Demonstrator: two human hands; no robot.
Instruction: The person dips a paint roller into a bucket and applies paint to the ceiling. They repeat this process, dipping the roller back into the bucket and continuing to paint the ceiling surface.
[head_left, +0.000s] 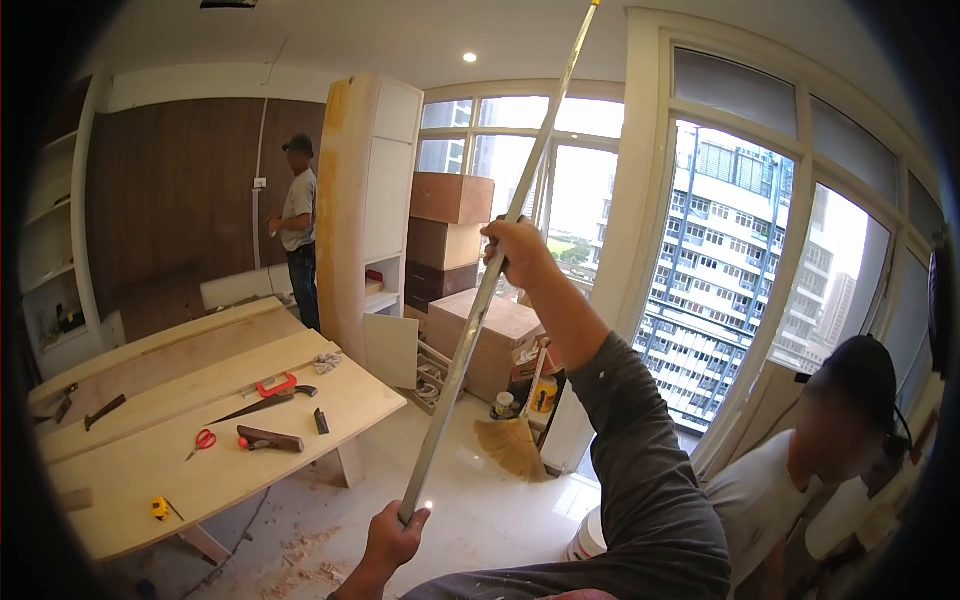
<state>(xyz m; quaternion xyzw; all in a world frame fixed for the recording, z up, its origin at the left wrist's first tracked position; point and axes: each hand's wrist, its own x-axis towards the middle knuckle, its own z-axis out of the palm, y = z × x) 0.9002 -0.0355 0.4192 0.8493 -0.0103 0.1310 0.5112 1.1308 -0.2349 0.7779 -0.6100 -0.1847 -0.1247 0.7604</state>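
Observation:
A long metal bar (pixel 455 385) slants up from the lower middle to the ceiling, with a yellow tip at its top end. Low in the view, my left hand (pixel 395 535) is closed round the bar's bottom end. Higher up, my right hand (pixel 520 252) grips the same bar near its middle, its arm in a dark grey sleeve reaching up from the lower right. Both hands are in front of the floor and the stacked boxes by the window.
A plywood worktable (pixel 340 400) on the left bears red scissors (pixel 204 440), a red clamp (pixel 275 384), a plane (pixel 272 439) and a tape measure (pixel 159 508). One person (pixel 300 215) stands behind it, another (pixel 800 470) is close at right. A broom (pixel 512 447) leans near boxes.

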